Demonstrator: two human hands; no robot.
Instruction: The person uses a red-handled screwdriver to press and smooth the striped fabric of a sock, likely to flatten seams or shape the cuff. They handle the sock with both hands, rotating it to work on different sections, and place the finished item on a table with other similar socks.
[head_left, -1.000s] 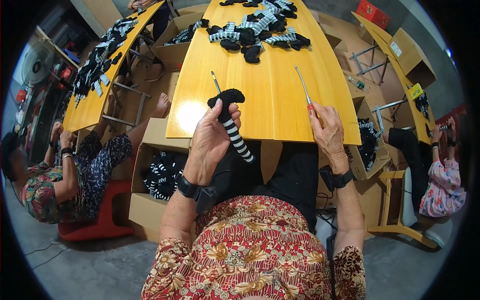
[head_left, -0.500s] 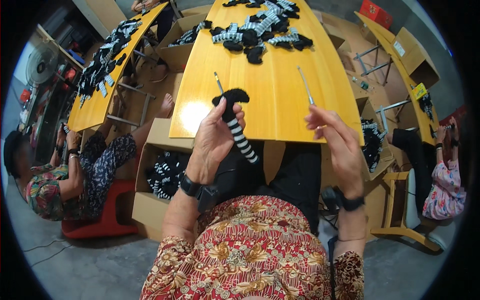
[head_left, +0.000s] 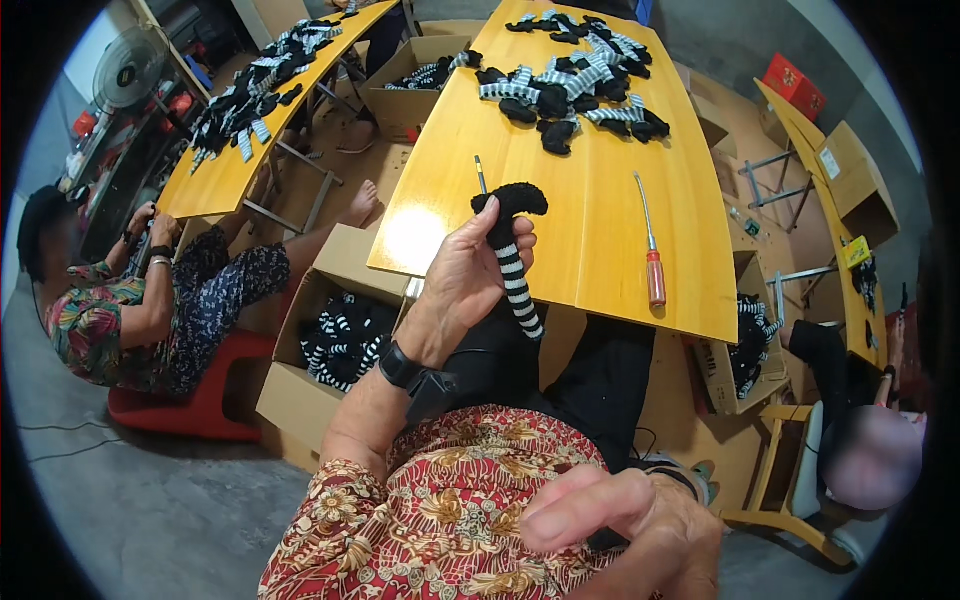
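My left hand [head_left: 465, 262] is closed around a knitted tube piece [head_left: 515, 282], black and white striped below with a fuzzy black curved top. A thin rod [head_left: 481, 176] with a yellow band and dark tip sticks up by my left thumb and seems held with the piece. My right hand [head_left: 640, 530] is close to me at the lower right, in front of my patterned shirt. Its fingers are loosely bent and apart, with nothing visible in them. A screwdriver [head_left: 655, 278] with a red handle lies on the yellow table [head_left: 450, 150], away from that hand.
Striped and black knitted pieces [head_left: 580, 85] are heaped at the table's far end. Open cartons of similar pieces stand left [head_left: 340, 240] and right [head_left: 715, 370]. One person [head_left: 120, 330] sits left near another loaded table [head_left: 185, 190]; another [head_left: 875, 455] sits right.
My right hand has drawn back from the screwdriver's handle toward me, leaving the screwdriver lying on the table. My left hand still grips the knitted piece. The whole view has shifted.
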